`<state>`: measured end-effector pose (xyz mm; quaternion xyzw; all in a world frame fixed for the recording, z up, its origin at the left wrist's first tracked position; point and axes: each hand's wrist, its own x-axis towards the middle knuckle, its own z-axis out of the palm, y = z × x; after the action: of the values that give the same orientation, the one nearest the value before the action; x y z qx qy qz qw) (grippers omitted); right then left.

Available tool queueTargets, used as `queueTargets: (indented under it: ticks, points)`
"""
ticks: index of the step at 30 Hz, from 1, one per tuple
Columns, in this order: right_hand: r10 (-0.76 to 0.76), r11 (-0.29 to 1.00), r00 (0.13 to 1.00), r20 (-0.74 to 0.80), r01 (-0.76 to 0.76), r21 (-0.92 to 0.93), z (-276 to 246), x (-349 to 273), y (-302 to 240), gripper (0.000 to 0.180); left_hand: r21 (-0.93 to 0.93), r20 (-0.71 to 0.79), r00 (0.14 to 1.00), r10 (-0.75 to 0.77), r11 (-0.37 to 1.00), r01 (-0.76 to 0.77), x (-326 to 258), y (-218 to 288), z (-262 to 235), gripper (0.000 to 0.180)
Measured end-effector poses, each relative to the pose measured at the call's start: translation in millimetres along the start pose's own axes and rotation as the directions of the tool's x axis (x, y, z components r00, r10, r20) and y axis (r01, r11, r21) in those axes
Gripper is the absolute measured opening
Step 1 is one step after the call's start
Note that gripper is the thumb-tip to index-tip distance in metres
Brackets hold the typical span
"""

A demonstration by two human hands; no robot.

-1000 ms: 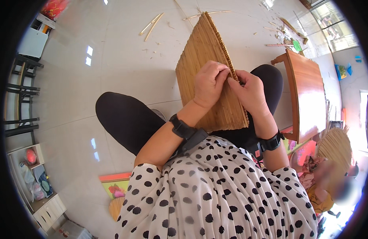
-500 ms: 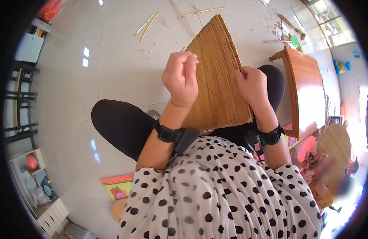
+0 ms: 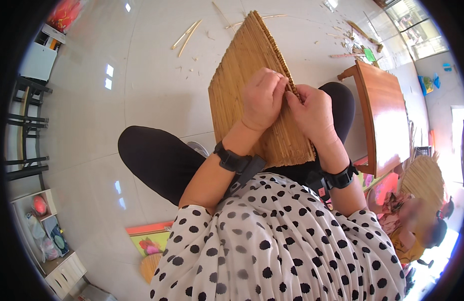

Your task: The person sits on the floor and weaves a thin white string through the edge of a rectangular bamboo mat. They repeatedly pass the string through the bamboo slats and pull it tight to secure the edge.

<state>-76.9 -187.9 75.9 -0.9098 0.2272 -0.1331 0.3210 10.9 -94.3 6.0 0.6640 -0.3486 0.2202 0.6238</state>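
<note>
A large woven straw mat (image 3: 242, 85) rests on my lap and reaches out over the floor. My left hand (image 3: 262, 98) lies on the mat with its fingertips pinched at the mat's right edge. My right hand (image 3: 312, 113) sits just beside it, fingers closed on the same edge. The two hands touch at the fingertips. What lies between the fingers is hidden. Black bands circle both wrists.
A wooden table (image 3: 385, 120) stands to the right. Loose straw strips (image 3: 186, 35) lie scattered on the white tiled floor. A person sits at the lower right beside a round woven piece (image 3: 425, 178). A black rack (image 3: 23, 130) and a shelf (image 3: 46, 236) stand on the left.
My left hand, raised away from the mat half a second ago, has come back down to the right edge and meets my right hand there.
</note>
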Motion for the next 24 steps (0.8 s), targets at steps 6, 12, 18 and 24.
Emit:
queueTargets:
  ticks: [6,12,18,24]
  points:
    - [0.116,0.99,0.993,0.013,-0.114,-0.084,-11.3,0.4,13.9,0.028,-0.34,-0.394,0.902,-0.178,0.94,0.037,44.3,1.8,-36.4,0.01]
    - [0.064,0.997,0.998,-0.028,-0.065,-0.041,-9.6,-1.7,2.4,0.029,0.026,0.16,0.979,-0.125,0.992,0.122,-7.0,1.0,-15.9,0.022]
    - [0.022,1.0,1.0,-0.018,-0.022,0.011,-7.7,-7.9,2.3,0.026,0.077,0.165,0.985,-0.058,0.996,0.046,-1.4,6.2,5.5,0.026]
    - [-0.061,0.996,0.998,-0.033,0.063,0.057,2.1,-8.5,-7.7,0.024,0.019,0.065,0.998,0.022,1.0,-0.023,-2.3,1.1,-9.6,0.03]
